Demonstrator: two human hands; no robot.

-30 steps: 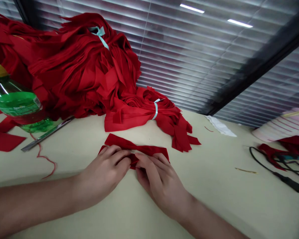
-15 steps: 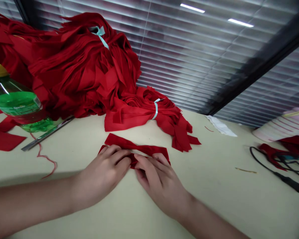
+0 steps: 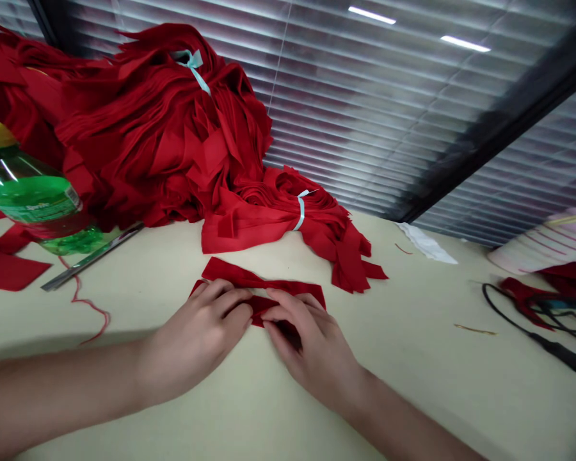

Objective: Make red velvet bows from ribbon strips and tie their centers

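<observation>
A small red fabric piece (image 3: pixel 249 280), shaped like a bow, lies on the beige table (image 3: pixel 413 358) in front of me. My left hand (image 3: pixel 199 339) rests on its left half with fingers curled and pressing down. My right hand (image 3: pixel 312 346) pinches the gathered middle of the piece between thumb and fingers. Both hands cover the near edge of the fabric.
A big heap of red fabric strips (image 3: pixel 139 134) tied with pale ribbon stands behind, with a smaller tied bundle (image 3: pixel 292 218) beside it. A green bottle (image 3: pixel 29 195) and a metal ruler (image 3: pixel 91 256) lie left. Black cables (image 3: pixel 542 320) run at the right.
My right hand's fingers have drawn in and closed over the fabric's middle. The left hand has stayed put.
</observation>
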